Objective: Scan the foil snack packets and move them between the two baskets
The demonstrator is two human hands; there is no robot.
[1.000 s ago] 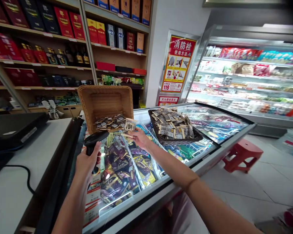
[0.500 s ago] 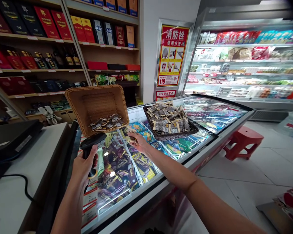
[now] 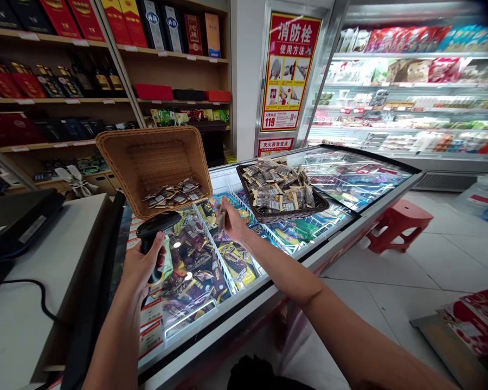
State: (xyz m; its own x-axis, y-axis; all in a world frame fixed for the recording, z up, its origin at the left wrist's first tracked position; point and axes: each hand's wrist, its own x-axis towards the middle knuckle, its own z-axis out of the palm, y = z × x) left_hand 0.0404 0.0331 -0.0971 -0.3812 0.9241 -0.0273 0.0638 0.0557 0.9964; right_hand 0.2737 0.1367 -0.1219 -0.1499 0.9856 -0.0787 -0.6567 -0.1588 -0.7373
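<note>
Gripping scanner (image 3: 156,223) in my left hand (image 3: 142,264), right hand (image 3: 233,221) pinched on packet (image 3: 222,218), dark basket (image 3: 282,216) to its right. Likely scanning step; next move seems to need packet turned toward scanner.

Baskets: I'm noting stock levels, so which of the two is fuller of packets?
The dark brown basket, on the right: its packets heap above the rim, while the tan basket holds only a small pile.

We had one view, set on the head and facing forward and down, close above the left hand (image 3: 141,265) and right hand (image 3: 235,222), with the freezer (image 3: 215,331) beneath and the shelves (image 3: 174,54) farther off.
</note>
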